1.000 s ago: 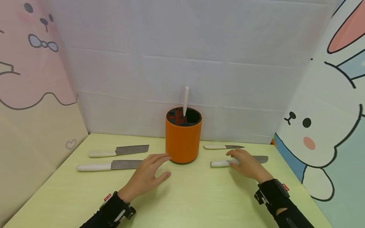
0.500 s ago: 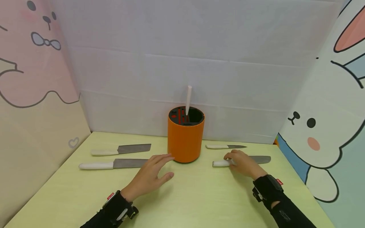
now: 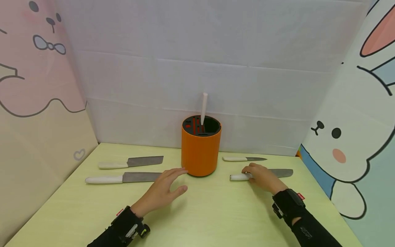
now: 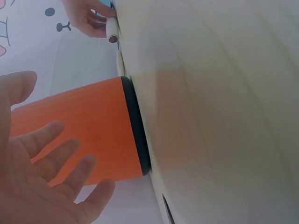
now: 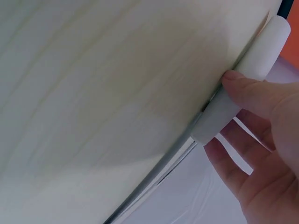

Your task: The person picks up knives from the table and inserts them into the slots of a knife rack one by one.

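Observation:
My right hand (image 3: 264,178) pinches the white handle of a kitchen knife (image 3: 238,177) on the right of the table. In the right wrist view, the thumb presses one side of that handle (image 5: 259,51) and the fingers lie along the other; the blade lies low along the tabletop. My left hand (image 3: 163,190) is spread with nothing in it, its fingertips beside the base of an orange round knife block (image 3: 199,154). Whether they touch it I cannot tell. One knife with a white handle (image 3: 204,108) stands in the block's black slotted top.
Left of the block lie a cleaver-shaped knife (image 3: 131,162) and a longer knife (image 3: 106,179), its tip hidden behind my left hand. A small paring knife (image 3: 234,159) lies behind the right-hand knife. White cloth (image 3: 148,85) closes off the table's back edge.
My right hand has settled lower and its fingers have closed on the knife handle. The left hand stays by the block. The head view has shifted slightly.

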Available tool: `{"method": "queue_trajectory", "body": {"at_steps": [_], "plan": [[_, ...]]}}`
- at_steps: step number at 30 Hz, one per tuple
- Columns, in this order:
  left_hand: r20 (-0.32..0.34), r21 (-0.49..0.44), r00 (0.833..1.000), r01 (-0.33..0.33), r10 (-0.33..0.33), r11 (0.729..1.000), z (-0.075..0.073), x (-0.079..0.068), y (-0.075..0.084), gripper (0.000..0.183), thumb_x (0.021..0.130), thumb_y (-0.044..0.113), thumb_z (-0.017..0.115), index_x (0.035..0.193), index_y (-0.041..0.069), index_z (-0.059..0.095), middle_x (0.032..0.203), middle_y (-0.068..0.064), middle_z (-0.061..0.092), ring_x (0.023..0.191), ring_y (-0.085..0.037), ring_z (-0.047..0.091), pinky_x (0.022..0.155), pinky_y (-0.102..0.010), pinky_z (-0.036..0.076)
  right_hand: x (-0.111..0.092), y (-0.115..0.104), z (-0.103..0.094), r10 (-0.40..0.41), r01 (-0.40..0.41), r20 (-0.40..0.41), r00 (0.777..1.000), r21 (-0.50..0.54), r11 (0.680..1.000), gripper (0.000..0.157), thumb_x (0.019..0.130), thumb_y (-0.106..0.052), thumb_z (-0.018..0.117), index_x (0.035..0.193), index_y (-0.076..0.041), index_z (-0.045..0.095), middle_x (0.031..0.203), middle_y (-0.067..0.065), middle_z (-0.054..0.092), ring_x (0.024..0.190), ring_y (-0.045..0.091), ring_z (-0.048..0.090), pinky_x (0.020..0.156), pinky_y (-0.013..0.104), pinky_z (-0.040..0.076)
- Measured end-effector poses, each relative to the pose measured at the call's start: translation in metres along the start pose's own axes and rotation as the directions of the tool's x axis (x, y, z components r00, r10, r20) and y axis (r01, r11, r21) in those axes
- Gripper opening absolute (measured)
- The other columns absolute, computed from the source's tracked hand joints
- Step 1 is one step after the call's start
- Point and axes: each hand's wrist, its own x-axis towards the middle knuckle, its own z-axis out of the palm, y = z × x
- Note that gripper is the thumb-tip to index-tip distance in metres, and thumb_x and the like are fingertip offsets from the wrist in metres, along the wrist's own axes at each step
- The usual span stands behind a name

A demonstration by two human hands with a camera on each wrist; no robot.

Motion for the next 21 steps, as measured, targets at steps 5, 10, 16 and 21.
{"method": "queue_trajectory", "body": {"at_steps": [5,10,16,21], "plan": [[0.007,-0.011,1.0,0.007,-0.007,1.0,0.001,-0.001,-0.003,0.055,0.094,0.051,0.055,0.14,0.022,0.046,0.142,0.002,0.044,0.129,-0.017,0.035,0.101,-0.053,0.035,-0.001,0.003,0.001,-0.018,0.018,-0.002,1.0,0.022,1.0,0.036,0.077,-0.002,0.077,0.11,-0.008,0.064,0.097,0.004,0.058,0.087,0.02,0.059,0.073,0.034,0.052],[0.008,-0.021,1.0,-0.005,0.005,1.0,0.002,0.0,-0.004,0.055,0.095,0.051,0.055,0.14,0.022,0.046,0.142,0.001,0.045,0.128,-0.017,0.036,0.101,-0.053,0.036,-0.005,0.005,-0.002,-0.035,0.035,0.002,0.999,0.027,0.999,0.036,0.077,0.0,0.077,0.11,-0.006,0.064,0.095,0.005,0.057,0.085,0.021,0.059,0.071,0.033,0.053],[0.017,-0.026,1.0,0.003,-0.002,1.0,0.003,0.001,-0.004,0.055,0.095,0.049,0.055,0.14,0.021,0.046,0.142,-0.001,0.045,0.129,-0.017,0.035,0.101,-0.053,0.035,-0.007,-0.002,-0.013,-0.047,0.047,-0.035,0.998,0.0,0.999,0.036,0.077,0.003,0.076,0.109,-0.008,0.063,0.096,0.006,0.057,0.085,0.023,0.059,0.07,0.036,0.053],[0.012,-0.027,1.0,-0.003,0.004,1.0,0.002,0.001,-0.005,0.054,0.095,0.046,0.057,0.14,0.02,0.047,0.141,-0.003,0.046,0.129,-0.02,0.037,0.101,-0.053,0.035,-0.004,-0.011,-0.025,-0.044,0.043,-0.082,0.996,-0.021,0.999,0.039,0.077,0.002,0.076,0.111,-0.009,0.061,0.104,0.009,0.058,0.093,0.028,0.059,0.077,0.042,0.052]]}}
